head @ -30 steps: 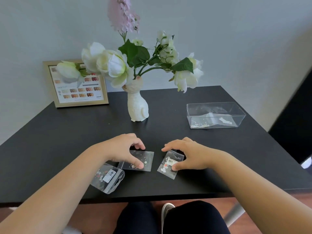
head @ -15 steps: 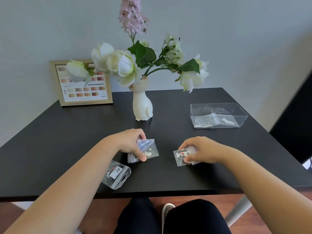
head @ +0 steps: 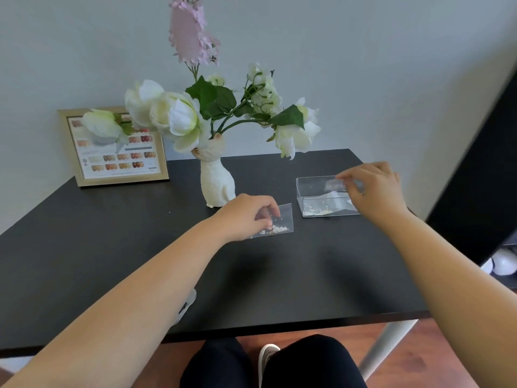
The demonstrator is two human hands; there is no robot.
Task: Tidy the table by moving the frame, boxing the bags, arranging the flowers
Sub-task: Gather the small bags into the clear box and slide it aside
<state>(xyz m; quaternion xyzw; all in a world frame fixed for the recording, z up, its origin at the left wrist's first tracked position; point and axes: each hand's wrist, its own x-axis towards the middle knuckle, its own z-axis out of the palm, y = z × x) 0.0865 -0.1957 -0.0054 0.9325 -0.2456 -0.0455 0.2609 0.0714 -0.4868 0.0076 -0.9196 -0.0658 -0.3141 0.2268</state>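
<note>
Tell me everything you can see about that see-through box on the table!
The clear plastic box is a low rectangle with thin, glassy walls and no lid on it. It sits flat on the black table, to the right of the white vase. Inside, a clear bag lies on the bottom with tiny white bits heaped at the near wall. The right hand hovers over its far right side, pinching another small bag above the opening. The hand hides the box's right end.
</note>
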